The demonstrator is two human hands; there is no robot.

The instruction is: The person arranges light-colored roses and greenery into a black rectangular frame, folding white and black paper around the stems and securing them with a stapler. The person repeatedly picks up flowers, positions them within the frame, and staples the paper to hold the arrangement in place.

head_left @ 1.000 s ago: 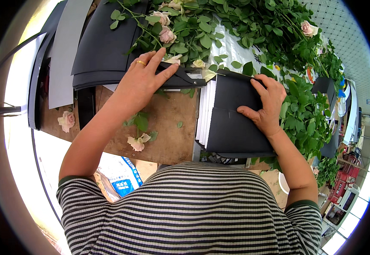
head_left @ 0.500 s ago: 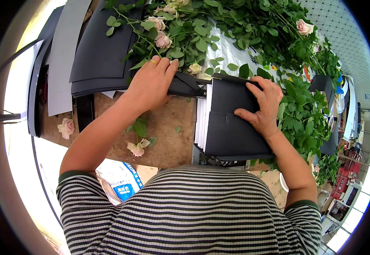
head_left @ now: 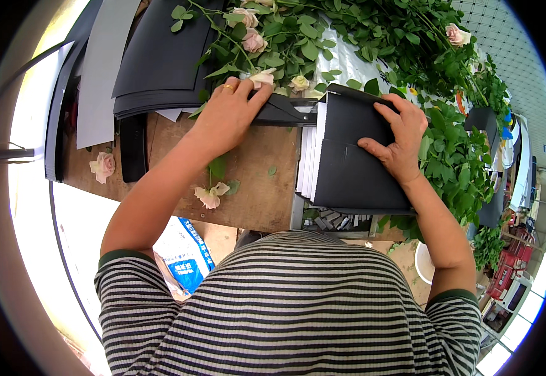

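Note:
My left hand (head_left: 230, 120) presses on a long black lever tool (head_left: 283, 111) that looks like a stapler, fingers curled over its handle end. The fingertips are beside a pale rose (head_left: 262, 79). At the right, a folded black card sheet (head_left: 351, 169) wraps white sheets (head_left: 310, 153) whose edges show at its left side. The tool's jaw end meets the upper left edge of this card. My right hand (head_left: 401, 141) grips the card, its thumb flat on top and fingers bent at the upper right edge. What lies under those fingers is hidden.
Black card sheets (head_left: 157, 56) are stacked at the upper left. Leafy rose stems (head_left: 404, 50) cover the back and right. Loose roses (head_left: 210, 195) lie on the wooden table (head_left: 254, 188). Small grey pieces (head_left: 342, 221) sit below the card. A white bucket (head_left: 423, 263) stands lower right.
The view has shifted slightly, so the bench appears a little further right. Both hands stay on the tool and card. More of the grey pieces below the card now shows.

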